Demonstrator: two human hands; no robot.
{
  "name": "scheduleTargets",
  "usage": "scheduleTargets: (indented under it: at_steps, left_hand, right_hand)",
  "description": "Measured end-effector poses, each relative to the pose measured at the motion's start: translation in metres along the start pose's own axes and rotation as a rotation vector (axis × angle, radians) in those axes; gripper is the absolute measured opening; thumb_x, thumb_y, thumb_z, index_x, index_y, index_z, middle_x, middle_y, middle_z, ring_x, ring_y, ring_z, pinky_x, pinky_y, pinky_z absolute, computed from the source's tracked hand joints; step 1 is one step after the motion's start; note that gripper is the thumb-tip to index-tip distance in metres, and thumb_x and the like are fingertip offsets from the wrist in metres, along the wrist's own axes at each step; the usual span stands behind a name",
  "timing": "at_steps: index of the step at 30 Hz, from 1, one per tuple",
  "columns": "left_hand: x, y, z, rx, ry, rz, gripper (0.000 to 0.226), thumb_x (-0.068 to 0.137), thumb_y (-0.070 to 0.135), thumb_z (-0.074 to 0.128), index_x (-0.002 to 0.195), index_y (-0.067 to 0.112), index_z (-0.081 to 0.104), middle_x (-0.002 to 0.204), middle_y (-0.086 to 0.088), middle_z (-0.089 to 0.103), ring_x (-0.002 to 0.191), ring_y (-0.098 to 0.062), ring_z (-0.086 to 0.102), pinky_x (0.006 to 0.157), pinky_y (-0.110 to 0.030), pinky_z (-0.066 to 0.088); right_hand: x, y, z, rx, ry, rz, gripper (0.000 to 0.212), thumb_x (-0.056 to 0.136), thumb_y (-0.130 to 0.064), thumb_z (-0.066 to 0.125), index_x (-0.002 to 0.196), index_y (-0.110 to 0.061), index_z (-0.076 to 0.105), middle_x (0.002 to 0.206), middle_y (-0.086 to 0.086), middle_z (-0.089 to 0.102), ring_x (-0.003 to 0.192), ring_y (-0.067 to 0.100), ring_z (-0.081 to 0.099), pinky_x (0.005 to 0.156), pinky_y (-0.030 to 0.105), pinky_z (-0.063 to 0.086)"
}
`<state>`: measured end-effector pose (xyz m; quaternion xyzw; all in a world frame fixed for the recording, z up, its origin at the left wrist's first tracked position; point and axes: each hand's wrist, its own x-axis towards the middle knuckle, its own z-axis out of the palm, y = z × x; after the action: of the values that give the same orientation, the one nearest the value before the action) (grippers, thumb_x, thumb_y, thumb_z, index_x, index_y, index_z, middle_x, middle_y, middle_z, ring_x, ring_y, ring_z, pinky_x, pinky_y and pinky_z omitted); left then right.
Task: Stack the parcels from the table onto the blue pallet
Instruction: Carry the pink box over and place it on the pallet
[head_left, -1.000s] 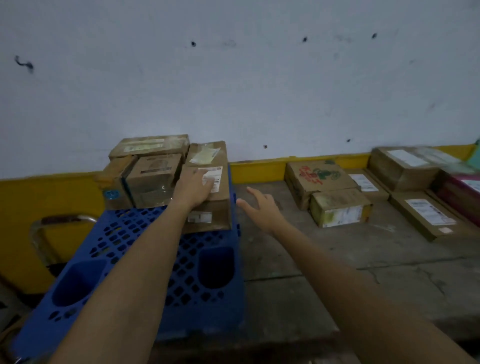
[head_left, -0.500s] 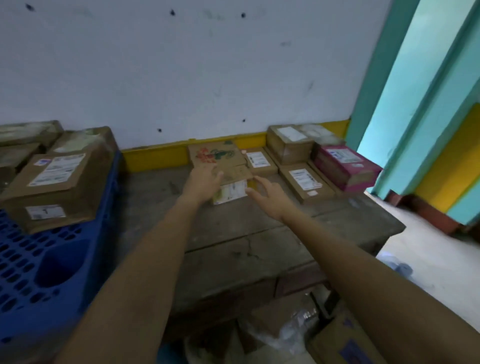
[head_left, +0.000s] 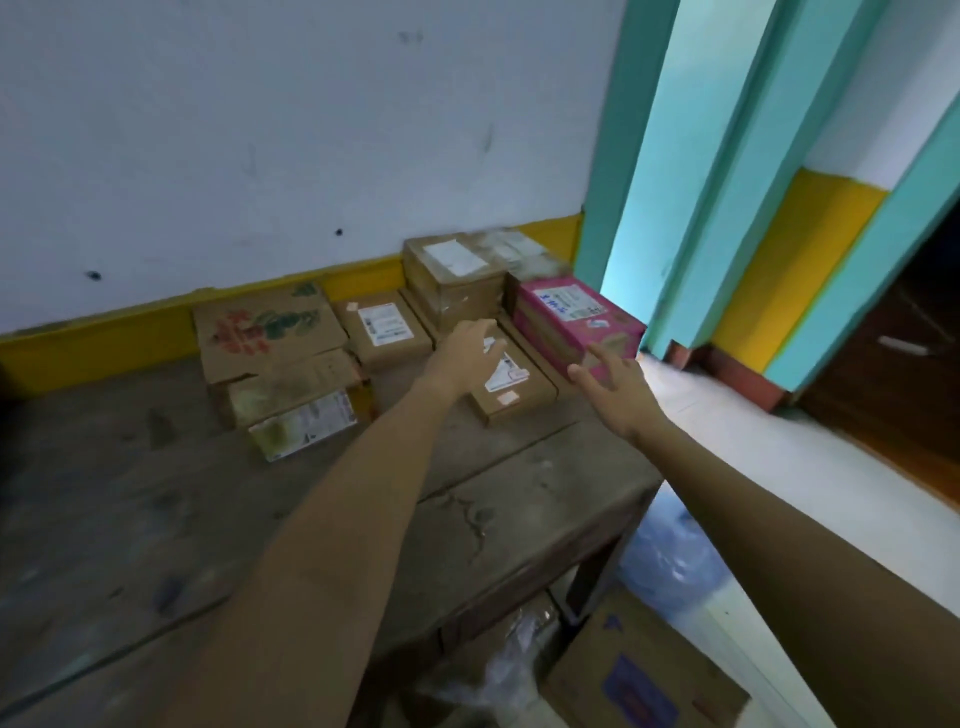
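Wooden worktop (head_left: 156, 493) carries brown cardboard parcels (head_left: 457, 299), labels (head_left: 387, 325) illegible; left hand (head_left: 462, 358) and right hand (head_left: 618, 389), fingers spread, hover near pink cardboard box (head_left: 571, 322).

The left arm (head_left: 337, 519) and right arm (head_left: 779, 545) reach forward, bare and nearly straight. The left grip (head_left: 465, 351) lies palm down, fingers straight and together, holding nothing. The right grip (head_left: 613, 387), just beside it, has fingers loosely spread, thumb pointing left, also empty

Parcel storeroom: labelled cardboard parcels (head_left: 384, 330) on a wooden table (head_left: 130, 467) (scuffed wall (head_left: 260, 130) behind).
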<state>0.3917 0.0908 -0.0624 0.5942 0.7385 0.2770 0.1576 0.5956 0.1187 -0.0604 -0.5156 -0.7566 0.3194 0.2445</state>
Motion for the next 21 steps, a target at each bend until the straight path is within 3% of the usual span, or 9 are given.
scheduleTargets:
  at_steps: [3,7,13,17,21]
  left_hand:
    - [0.047,-0.001,0.012,-0.014,-0.035,0.024,0.050,0.098,0.035,0.040,0.144,0.014,0.033,0.148,-0.010,0.033,0.133,-0.023,0.037,0.106,-0.036,0.033]
    - [0.106,-0.007,0.027,-0.061,-0.075,0.005,0.050,0.098,0.034,0.039,0.145,0.015,0.031,0.150,-0.009,0.029,0.133,-0.025,0.037,0.107,-0.039,0.036]
    - [0.185,-0.018,0.058,-0.095,-0.127,-0.006,0.050,0.099,0.034,0.037,0.145,0.018,0.028,0.153,-0.013,0.019,0.136,-0.031,0.033,0.107,-0.043,0.036]
    - [0.222,-0.022,0.082,-0.109,-0.159,-0.026,0.047,0.099,0.037,0.036,0.145,0.028,0.029,0.153,-0.017,0.015,0.137,-0.038,0.027,0.108,-0.046,0.035]
    - [0.241,-0.029,0.101,-0.149,-0.161,-0.060,0.046,0.098,0.041,0.034,0.143,0.031,0.031,0.149,-0.019,0.022,0.134,-0.039,0.029,0.106,-0.049,0.036]
  right_hand:
    - [0.038,0.011,-0.006,-0.009,0.085,0.049,0.057,0.093,-0.040,0.050,0.141,-0.013,0.036,0.143,0.018,0.039,0.128,0.036,0.041,0.107,0.048,0.037]
    - [0.085,0.031,-0.007,-0.048,0.202,0.145,0.054,0.092,-0.039,0.050,0.142,-0.021,0.037,0.145,0.019,0.032,0.134,0.034,0.030,0.109,0.044,0.027]
    - [0.142,0.064,-0.003,-0.078,0.271,0.293,0.058,0.091,-0.044,0.052,0.142,-0.024,0.034,0.152,0.017,0.020,0.140,0.035,0.019,0.111,0.049,0.023]
    - [0.171,0.086,0.003,-0.034,0.262,0.385,0.067,0.087,-0.051,0.052,0.144,-0.023,0.030,0.153,0.015,0.019,0.140,0.036,0.021,0.110,0.052,0.026]
    - [0.191,0.104,0.007,0.022,0.242,0.361,0.069,0.089,-0.049,0.051,0.146,-0.022,0.025,0.151,0.015,0.024,0.136,0.034,0.030,0.107,0.050,0.031]
